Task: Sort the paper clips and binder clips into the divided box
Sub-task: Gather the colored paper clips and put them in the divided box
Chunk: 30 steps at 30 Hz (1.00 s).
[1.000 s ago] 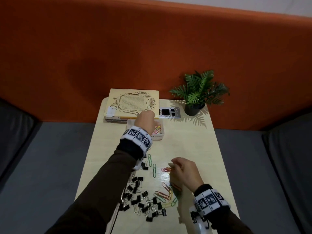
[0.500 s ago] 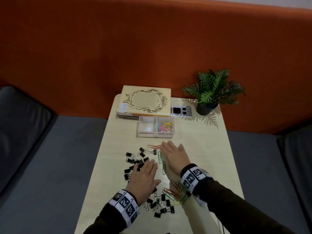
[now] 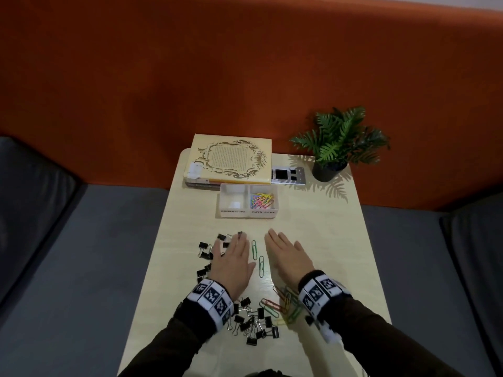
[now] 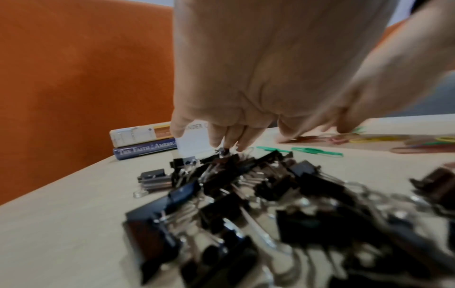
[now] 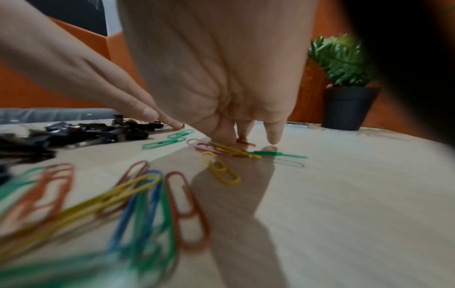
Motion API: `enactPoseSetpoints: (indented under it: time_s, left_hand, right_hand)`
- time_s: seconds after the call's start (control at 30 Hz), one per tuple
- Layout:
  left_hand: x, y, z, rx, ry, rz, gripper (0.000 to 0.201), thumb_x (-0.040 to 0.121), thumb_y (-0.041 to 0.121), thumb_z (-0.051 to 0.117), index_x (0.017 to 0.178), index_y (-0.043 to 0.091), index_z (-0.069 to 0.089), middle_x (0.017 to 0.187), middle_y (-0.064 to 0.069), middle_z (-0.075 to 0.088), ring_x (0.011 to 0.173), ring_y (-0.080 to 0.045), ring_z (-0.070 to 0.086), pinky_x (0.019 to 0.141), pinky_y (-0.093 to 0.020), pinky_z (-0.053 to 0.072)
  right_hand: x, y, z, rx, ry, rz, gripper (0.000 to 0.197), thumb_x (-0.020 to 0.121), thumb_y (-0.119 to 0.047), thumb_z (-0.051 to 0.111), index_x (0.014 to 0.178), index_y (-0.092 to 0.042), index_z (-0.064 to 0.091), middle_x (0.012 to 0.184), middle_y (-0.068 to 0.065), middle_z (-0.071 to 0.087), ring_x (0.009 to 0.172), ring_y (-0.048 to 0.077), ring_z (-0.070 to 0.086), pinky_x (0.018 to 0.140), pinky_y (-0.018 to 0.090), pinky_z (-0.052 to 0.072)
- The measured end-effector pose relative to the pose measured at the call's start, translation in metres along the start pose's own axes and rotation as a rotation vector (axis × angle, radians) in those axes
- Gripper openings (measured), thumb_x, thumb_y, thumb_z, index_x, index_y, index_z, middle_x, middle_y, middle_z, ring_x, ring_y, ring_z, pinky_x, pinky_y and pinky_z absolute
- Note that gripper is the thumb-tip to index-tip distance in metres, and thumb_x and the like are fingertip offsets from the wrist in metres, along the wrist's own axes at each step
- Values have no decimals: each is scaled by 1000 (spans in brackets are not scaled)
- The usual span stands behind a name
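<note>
While both flat hands press clips, the pale wooden table abuts an orange sofa back.

Dim overall; wrist views blur up close, corners dark.

Left hand and right hand lie palm-down, side by side, fingers straight and extended forward, fingertips touching the table; marker-patterned bands encircle both wrists, above dark sleeves.

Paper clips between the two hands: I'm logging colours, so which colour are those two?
Green, both paper clips; the head view shows them best.
</note>
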State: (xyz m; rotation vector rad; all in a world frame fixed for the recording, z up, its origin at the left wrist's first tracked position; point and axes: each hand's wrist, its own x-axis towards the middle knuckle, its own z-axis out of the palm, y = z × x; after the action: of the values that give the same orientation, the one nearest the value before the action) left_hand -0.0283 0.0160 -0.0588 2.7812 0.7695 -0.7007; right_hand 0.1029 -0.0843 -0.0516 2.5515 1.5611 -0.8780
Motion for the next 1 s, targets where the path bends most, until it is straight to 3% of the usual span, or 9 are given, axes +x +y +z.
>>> enactPoseSetpoints:
  time_s: [0.1, 0.27, 0.33, 0.4, 0.5, 0.6, 0.73, 0.87, 1.0]
  left_hand:
    - [-2, -10, -7, -54, 17, -56, 59, 101, 43, 15, 150, 12, 0, 161, -2, -5, 149, -17, -5, 118, -55, 1]
    - [-32, -10, -2, -42, 160, 105, 55, 101, 40, 23, 149, 16, 13, 160, 1, 11, 149, -15, 5, 117, -57, 5]
    - [-45, -6, 8, -45, 192, 178, 52, 101, 36, 29, 148, 17, 20, 159, 1, 19, 148, -17, 11, 117, -57, 8]
    - [-60, -2, 21, -53, 257, 290, 46, 97, 32, 41, 141, 18, 38, 151, -1, 38, 143, -19, 30, 113, -58, 19]
    - [-82, 2, 46, -35, 251, 529, 41, 84, 30, 62, 124, 26, 55, 133, 4, 60, 125, -14, 55, 102, -52, 42]
    - [-94, 0, 61, 6, 221, 666, 36, 83, 30, 45, 116, 30, 60, 123, 10, 66, 117, -9, 61, 92, -48, 53]
    - [-90, -8, 58, 49, 242, 676, 38, 81, 33, 48, 116, 30, 61, 124, 12, 65, 118, -8, 60, 91, -46, 53]
    - [-90, -6, 56, -6, 235, 627, 39, 78, 33, 58, 116, 29, 59, 125, 12, 64, 120, -8, 59, 92, -45, 53]
    - [-90, -1, 54, -55, 333, 563, 33, 85, 31, 47, 116, 30, 59, 125, 13, 64, 122, -8, 57, 99, -45, 47]
  right_hand:
    - [-26, 6, 10, -21, -8, 2, 76, 88, 2, 42, 146, -23, -1, 158, -4, -5, 145, 18, -1, 116, 49, 9]
    - [-37, -8, 19, -148, -33, -220, 64, 93, -12, 37, 146, -27, 3, 158, -6, 3, 145, 19, 4, 115, 57, 6]
    - [-33, -7, 15, -174, -58, -173, 63, 93, -13, 37, 146, -24, 4, 158, -6, 4, 145, 18, 4, 116, 56, 6]
    - [-37, 2, 10, -162, -18, -118, 65, 92, -12, 36, 146, -23, 1, 158, -4, 1, 145, 18, 2, 116, 55, 6]
    - [-70, 17, 20, -158, -9, -267, 68, 83, -10, 20, 146, -27, 0, 157, -5, -1, 144, 17, -4, 116, 54, -4]
    - [-99, 31, 45, -228, -73, -455, 77, 76, -2, 23, 145, -31, 3, 156, -7, 8, 142, 20, -2, 109, 57, -6]
    - [-82, 45, 38, -190, -4, -332, 81, 74, 8, 27, 145, -27, 7, 156, -6, 13, 140, 19, -2, 114, 61, 8]
    - [-99, 46, 43, -249, 76, -347, 60, 89, -25, 29, 146, -28, 9, 153, -7, 21, 141, 18, 17, 113, 58, 16]
    - [-135, 57, 70, -245, -27, -431, 62, 92, -42, 32, 146, -28, 4, 154, -8, 19, 142, 18, 14, 108, 51, -2]
